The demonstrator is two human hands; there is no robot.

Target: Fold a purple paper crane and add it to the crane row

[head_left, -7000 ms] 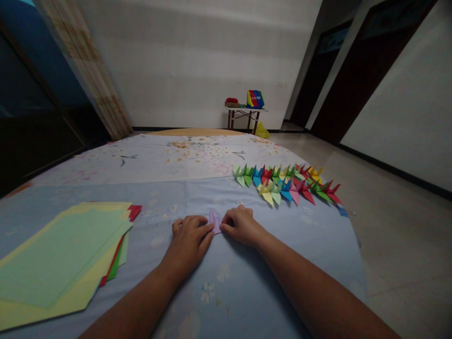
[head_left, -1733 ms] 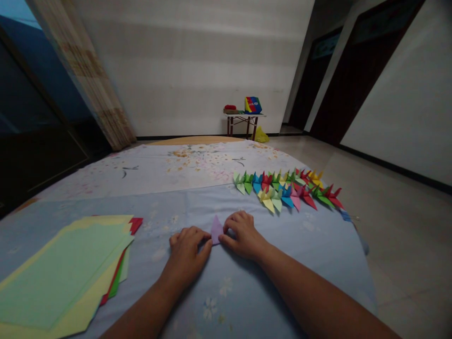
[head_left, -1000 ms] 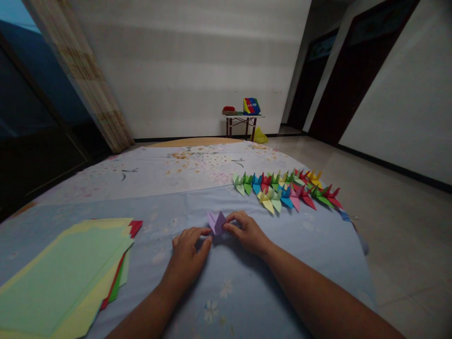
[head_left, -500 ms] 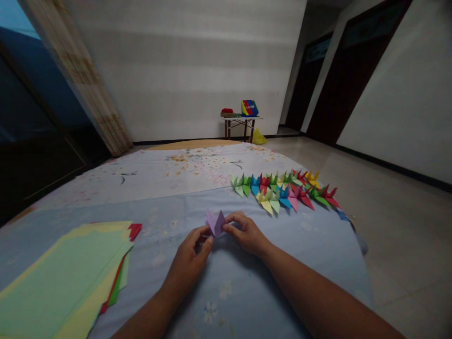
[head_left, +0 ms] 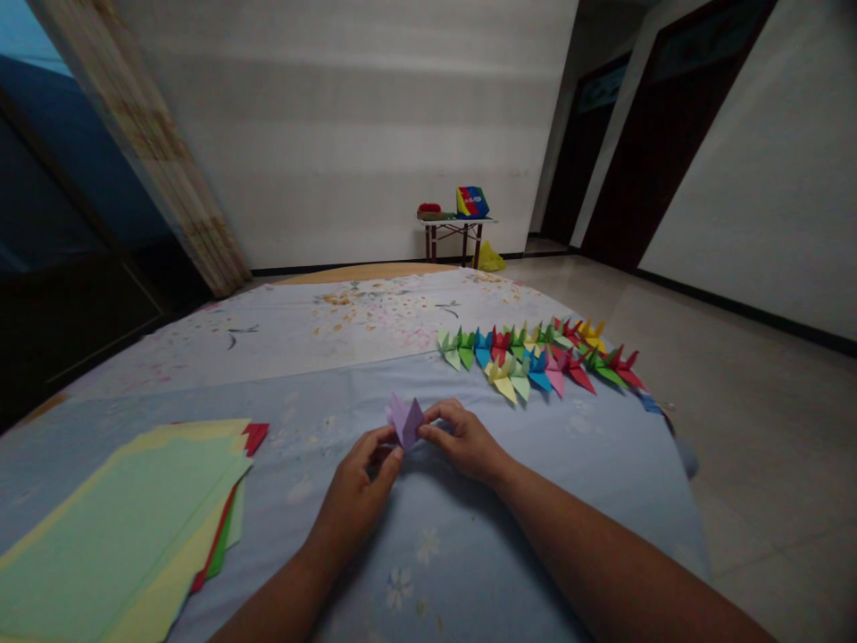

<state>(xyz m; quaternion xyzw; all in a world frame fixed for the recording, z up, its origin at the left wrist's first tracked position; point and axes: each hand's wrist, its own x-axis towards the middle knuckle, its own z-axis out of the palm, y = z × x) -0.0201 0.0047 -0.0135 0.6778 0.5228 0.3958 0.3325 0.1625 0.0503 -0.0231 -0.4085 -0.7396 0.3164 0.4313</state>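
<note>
A small purple folded paper piece [head_left: 405, 420] is held just above the pale blue flowered sheet [head_left: 469, 536]. My left hand [head_left: 358, 478] pinches its lower left edge with thumb and fingertips. My right hand [head_left: 461, 439] pinches its right side, fingers curled. The piece stands with two points spread upward. Two rows of finished folded paper figures [head_left: 536, 355] in green, blue, red, yellow and pink lie beyond my right hand.
A stack of coloured paper sheets [head_left: 113, 527], green on top with yellow and red below, lies at the left. The sheet's right edge [head_left: 676, 438] drops to a tiled floor. A small table [head_left: 459, 234] with a colourful box stands at the far wall.
The purple piece lay flat under both hands; it is now lifted off the sheet and opened into two upright points. My left hand turned from flat to a pinch.
</note>
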